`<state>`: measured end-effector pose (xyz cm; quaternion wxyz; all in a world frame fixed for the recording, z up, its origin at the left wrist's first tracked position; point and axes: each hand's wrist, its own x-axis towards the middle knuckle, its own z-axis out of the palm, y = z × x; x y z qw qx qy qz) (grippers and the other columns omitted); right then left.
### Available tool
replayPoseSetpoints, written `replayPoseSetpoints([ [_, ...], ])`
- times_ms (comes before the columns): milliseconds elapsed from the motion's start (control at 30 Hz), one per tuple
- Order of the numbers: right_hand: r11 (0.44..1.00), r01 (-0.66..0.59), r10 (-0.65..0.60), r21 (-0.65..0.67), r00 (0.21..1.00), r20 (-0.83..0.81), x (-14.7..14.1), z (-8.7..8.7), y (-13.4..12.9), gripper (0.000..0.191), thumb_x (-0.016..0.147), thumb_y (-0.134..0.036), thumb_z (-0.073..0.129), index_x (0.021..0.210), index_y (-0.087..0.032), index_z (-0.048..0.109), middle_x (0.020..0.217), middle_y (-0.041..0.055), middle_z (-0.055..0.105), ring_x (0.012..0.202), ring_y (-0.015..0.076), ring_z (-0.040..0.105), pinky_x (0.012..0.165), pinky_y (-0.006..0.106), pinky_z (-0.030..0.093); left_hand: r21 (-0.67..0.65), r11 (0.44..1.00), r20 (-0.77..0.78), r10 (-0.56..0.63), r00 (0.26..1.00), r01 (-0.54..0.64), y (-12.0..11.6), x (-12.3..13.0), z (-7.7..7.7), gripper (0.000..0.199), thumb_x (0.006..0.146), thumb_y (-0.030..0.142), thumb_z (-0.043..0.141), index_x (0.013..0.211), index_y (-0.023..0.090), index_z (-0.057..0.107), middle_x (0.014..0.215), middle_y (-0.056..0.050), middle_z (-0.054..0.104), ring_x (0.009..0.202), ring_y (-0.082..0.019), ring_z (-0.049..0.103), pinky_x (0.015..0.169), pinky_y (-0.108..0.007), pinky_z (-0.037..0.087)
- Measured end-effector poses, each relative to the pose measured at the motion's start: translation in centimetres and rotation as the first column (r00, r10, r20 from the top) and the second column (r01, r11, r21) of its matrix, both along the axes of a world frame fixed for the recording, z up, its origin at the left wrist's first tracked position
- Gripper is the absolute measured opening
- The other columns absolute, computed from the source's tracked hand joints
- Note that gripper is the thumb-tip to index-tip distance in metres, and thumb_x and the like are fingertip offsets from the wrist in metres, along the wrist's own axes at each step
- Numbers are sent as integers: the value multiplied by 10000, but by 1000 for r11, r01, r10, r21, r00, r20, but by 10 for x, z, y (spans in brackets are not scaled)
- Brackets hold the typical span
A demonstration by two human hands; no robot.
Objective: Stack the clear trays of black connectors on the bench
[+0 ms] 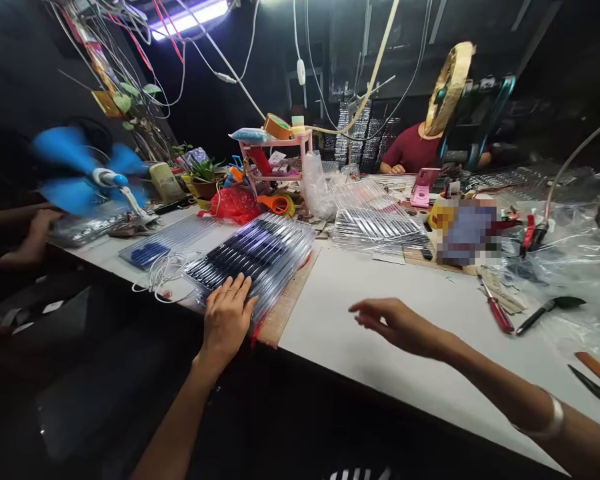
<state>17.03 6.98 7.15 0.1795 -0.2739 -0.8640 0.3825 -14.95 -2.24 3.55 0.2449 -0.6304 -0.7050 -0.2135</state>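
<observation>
My left hand [230, 313] lies flat on the near end of a stack of clear ribbed plastic trays [265, 257]. Dark, slim rods show in rows through the stack's left part. Under the stack's right edge a brown board [285, 310] sticks out. Held above the white table [325, 333], my right hand [390, 323] has its fingers loosely stretched to the left, and no object shows in it. Farther back, a second pile of clear ribbed trays [380, 223] lies beyond both hands.
A blue fan [90, 175] spins at the left, near another person's hand [43, 223]. White cable [167, 273] lies coiled beside the stack. To the right are a red screwdriver [499, 313], a black-handled tool [540, 317] and plastic film [580, 267]. A person in a dark red top [411, 148] sits opposite.
</observation>
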Motion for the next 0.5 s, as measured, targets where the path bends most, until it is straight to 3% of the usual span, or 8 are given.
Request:
replayPoseSetpoints([
  [167,991,128,-130,-42,990,-55,-37,-37,48,184,905,-263,514,979,-153,641,893,74,652,710,172,609,667,307,484,-10,997,130,-69,989,71,-43,-31,3,480,909,441,386,1226,138,582,1286,-134,579,1229,-307,494,1036,-505,350],
  [233,982,172,-178,-79,981,-72,-49,-45,65,155,918,-263,536,959,-145,628,883,53,640,707,160,607,685,320,499,-35,993,293,-102,951,117,-64,-50,6,451,856,498,470,1172,214,621,1269,-87,601,1233,-300,493,1063,-514,331],
  [300,967,224,-236,-121,968,-90,-68,-45,81,178,933,-299,545,980,-141,610,905,41,626,739,159,606,706,339,514,10,1000,483,-30,875,28,-80,-68,10,397,776,545,563,1034,267,682,1251,-43,617,1237,-308,486,1074,-517,324],
  [333,956,256,-271,-144,957,-100,-80,-42,87,199,939,-319,542,1009,-143,600,942,46,618,771,164,605,719,350,519,58,993,581,49,813,-101,-85,-76,11,410,730,559,607,1016,276,687,1278,-34,597,1225,-320,496,1066,-520,340],
  [400,926,319,-346,-201,931,-117,-108,-31,97,243,948,-345,526,1092,-155,573,1043,67,595,846,182,601,740,365,524,117,910,792,156,590,-397,-85,-87,12,555,662,573,658,1134,281,640,1333,-49,547,1167,-351,539,1017,-556,391],
  [433,909,344,-378,-236,918,-118,-123,-24,100,263,948,-348,525,1128,-158,558,1074,75,583,866,190,599,743,370,527,116,876,873,135,469,-468,-80,-90,11,654,644,569,671,1225,281,583,1323,-68,554,1122,-365,568,981,-585,415],
  [500,881,351,-403,-319,908,-115,-147,-10,101,297,940,-350,542,1166,-157,538,1086,78,577,866,197,601,728,372,534,151,901,946,-12,325,-406,-57,-90,9,728,659,556,650,1315,276,504,1181,-84,649,1029,-378,619,914,-628,450],
])
